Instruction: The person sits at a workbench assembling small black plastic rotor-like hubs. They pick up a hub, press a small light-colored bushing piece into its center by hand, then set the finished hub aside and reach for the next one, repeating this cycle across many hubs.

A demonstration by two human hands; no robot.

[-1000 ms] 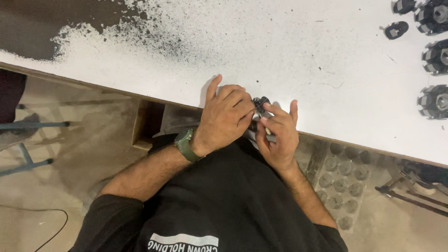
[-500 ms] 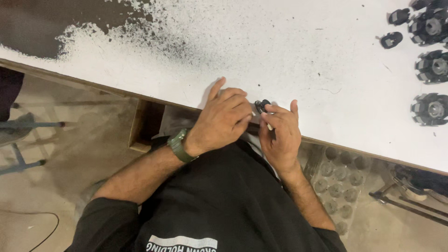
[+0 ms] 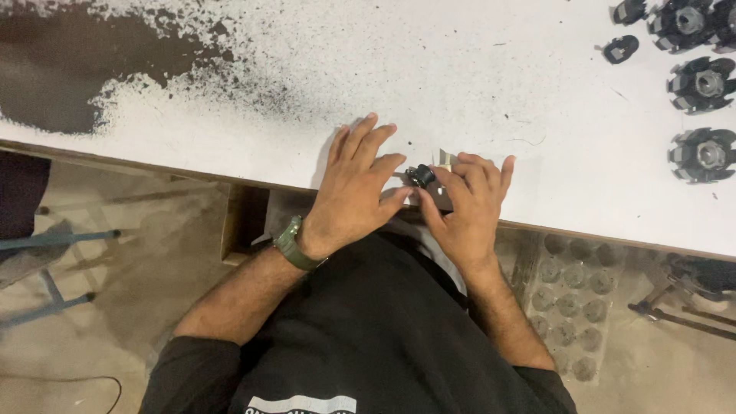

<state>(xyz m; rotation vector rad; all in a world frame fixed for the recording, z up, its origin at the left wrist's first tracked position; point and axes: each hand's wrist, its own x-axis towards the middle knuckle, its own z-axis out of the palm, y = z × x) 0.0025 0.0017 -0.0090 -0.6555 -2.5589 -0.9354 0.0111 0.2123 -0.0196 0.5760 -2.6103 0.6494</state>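
Observation:
Both of my hands meet at the near edge of a white table. My left hand, with a green watch on its wrist, has its fingers spread and its thumb against a small black round part. My right hand grips the same part from the right, with a thin metal piece sticking out above its fingers. The underside of the part is hidden by my fingers.
Several black toothed round parts lie at the table's far right, with smaller black pieces above them. A dark worn patch covers the table's upper left. A tray of round cups sits on the floor at right, a blue metal frame at left.
My hands have shifted slightly up onto the table edge. My left fingers have spread wider, and the small black part now shows between the two hands.

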